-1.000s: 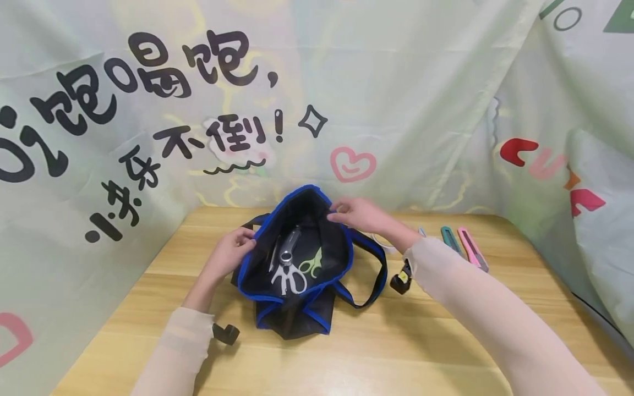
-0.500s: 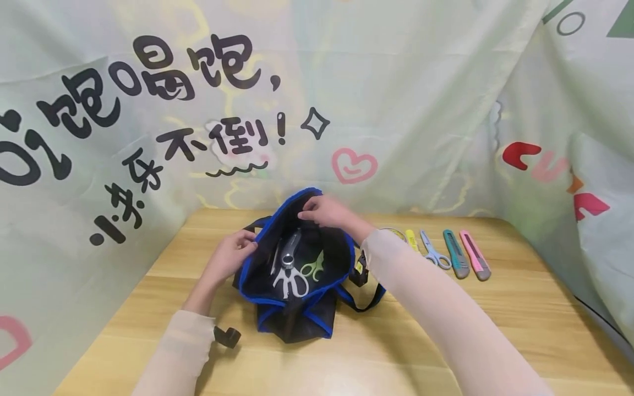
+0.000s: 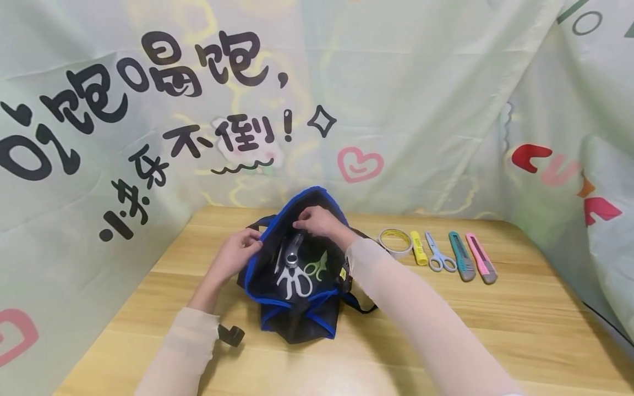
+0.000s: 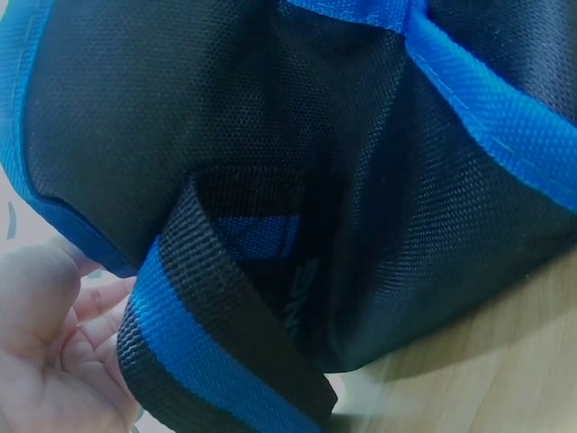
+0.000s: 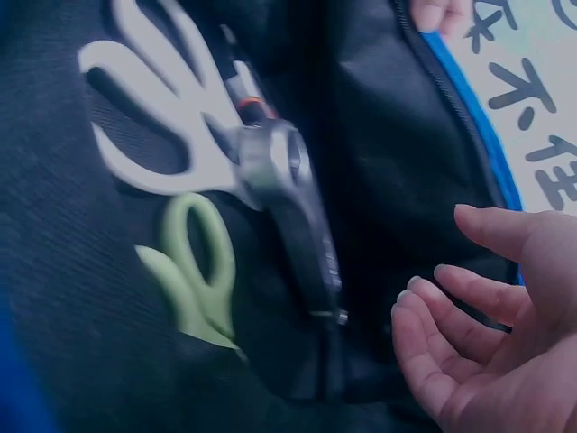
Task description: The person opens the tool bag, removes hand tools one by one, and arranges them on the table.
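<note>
A black fabric tool bag with blue trim (image 3: 299, 324) gapes toward me on the table. At its left rim, my left hand (image 3: 238, 252) pinches the blue edge between thumb and fingers; a handle strap (image 4: 207, 334) hangs beside that hand in the left wrist view. My right hand (image 3: 321, 223) is inside the opening, its fingers loosely bent and holding nothing in the right wrist view. Below it in the bag lie large white-handled scissors (image 5: 194, 117), small green-handled scissors (image 5: 215, 293) and a slim pen-like item (image 5: 248, 95), partly hidden.
On the table right of the bag lie a tape roll (image 3: 403, 254), a yellow glue-stick-like tube (image 3: 418, 248), light-blue scissors (image 3: 432, 242), a teal utility knife (image 3: 462, 257) and a pink one (image 3: 481, 258). A printed cloth (image 3: 421, 110) hangs behind.
My right hand has moved left from the bag's right rim and down into the opening, uncovering the items on the right. The left hand keeps its hold on the rim.
</note>
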`<state>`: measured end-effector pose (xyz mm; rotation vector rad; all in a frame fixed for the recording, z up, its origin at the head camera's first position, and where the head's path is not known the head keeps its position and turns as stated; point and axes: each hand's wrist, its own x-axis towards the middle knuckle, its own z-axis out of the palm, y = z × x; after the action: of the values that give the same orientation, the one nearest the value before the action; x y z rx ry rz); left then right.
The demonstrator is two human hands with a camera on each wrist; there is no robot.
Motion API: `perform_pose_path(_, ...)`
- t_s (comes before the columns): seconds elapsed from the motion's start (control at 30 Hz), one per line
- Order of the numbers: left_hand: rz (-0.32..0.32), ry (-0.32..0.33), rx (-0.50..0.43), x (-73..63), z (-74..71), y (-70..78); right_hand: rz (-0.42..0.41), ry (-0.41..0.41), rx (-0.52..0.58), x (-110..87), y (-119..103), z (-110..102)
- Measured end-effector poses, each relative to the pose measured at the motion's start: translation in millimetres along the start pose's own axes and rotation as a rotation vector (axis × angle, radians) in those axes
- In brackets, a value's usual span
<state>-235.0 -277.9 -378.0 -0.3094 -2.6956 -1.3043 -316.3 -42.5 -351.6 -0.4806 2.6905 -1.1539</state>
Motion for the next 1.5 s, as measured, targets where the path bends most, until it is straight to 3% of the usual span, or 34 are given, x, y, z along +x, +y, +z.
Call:
perform_pose_path(0.1, 0.004, -0.005, 0.003, 0.7, 0.6, 0.2, 0.009, 0.020, 0.008, 1.0, 5, 11)
perform_pose_path(0.3, -0.011, -0.021, -0.033, 1.5, 1.6, 0.1, 0.012, 0.104, -0.101, -1.4, 13, 35)
perform_pose_path(0.63, -0.029, -0.042, -0.114, 2.0, 5.5, 1.3, 0.062, 0.148, -0.108, -9.3, 25, 59)
perform_pose_path(1.2, -0.047, -0.037, -0.090, 1.6, 4.2, -1.5, 0.097, 0.134, -0.200, -10.0, 25, 76)
perform_pose_path(1.5, -0.053, -0.030, -0.086, 0.9, 4.8, -0.8, 0.126, 0.186, -0.126, -11.5, 27, 73)
